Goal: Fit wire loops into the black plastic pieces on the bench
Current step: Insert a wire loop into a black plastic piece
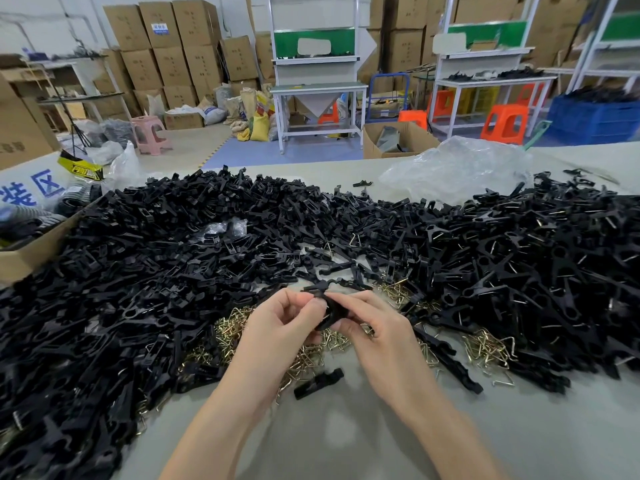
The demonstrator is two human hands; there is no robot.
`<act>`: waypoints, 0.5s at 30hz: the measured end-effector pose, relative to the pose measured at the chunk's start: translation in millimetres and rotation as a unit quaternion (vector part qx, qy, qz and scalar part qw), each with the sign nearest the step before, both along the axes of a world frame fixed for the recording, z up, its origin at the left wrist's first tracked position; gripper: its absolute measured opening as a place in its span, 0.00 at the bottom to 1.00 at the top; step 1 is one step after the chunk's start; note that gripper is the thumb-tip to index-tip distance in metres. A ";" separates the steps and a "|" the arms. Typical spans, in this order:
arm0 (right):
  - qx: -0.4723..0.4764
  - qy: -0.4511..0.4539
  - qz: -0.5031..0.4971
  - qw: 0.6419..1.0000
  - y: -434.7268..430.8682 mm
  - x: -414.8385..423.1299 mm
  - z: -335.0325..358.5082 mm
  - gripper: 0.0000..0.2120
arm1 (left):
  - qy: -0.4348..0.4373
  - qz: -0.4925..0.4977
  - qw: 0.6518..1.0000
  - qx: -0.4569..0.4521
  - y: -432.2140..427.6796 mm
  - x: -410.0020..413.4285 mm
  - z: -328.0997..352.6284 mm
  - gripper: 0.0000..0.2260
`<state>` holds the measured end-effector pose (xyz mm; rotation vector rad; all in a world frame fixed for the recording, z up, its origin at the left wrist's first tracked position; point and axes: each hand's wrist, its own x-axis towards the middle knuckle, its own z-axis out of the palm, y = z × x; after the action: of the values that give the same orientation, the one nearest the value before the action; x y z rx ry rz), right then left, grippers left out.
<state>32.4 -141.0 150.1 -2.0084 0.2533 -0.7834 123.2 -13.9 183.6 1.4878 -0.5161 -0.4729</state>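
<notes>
Your left hand (282,329) and right hand (375,336) meet above the counter (346,441), both pinching one black plastic piece (327,308). Whether a loop is seated yet cannot be told. Wire loops (486,344) lie just below, with the black heap (166,258) beyond. The next move is probably pressing a loop home squarely.

Lighting's bright and even here, coming from overhead, so I only get soft, faint shadows on the bench (346,445) near me. The wide lens bows the racks (491,57) and boxes (166,46) up top. Edges go smeary, and the black pile (138,271) loses detail.
</notes>
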 end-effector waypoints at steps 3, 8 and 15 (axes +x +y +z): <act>-0.025 -0.016 0.016 0.999 1.1 -1.4 2.2 0.22 | 0.131 -0.089 0.985 -0.073 2.3 1.4 3.0 0.08; -0.081 -0.010 0.042 0.996 1.7 -5.4 -1.0 0.26 | 0.146 -0.155 0.977 -0.029 6.1 -0.1 1.4 0.17; -0.008 0.029 0.114 0.993 5.4 -10.0 6.2 0.28 | 0.044 -0.236 0.971 0.010 5.7 -7.3 -0.1 0.10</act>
<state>22.4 -135.6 156.3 -2.0344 0.0482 -0.5854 115.9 -8.2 183.5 1.3529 -0.8004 -0.9139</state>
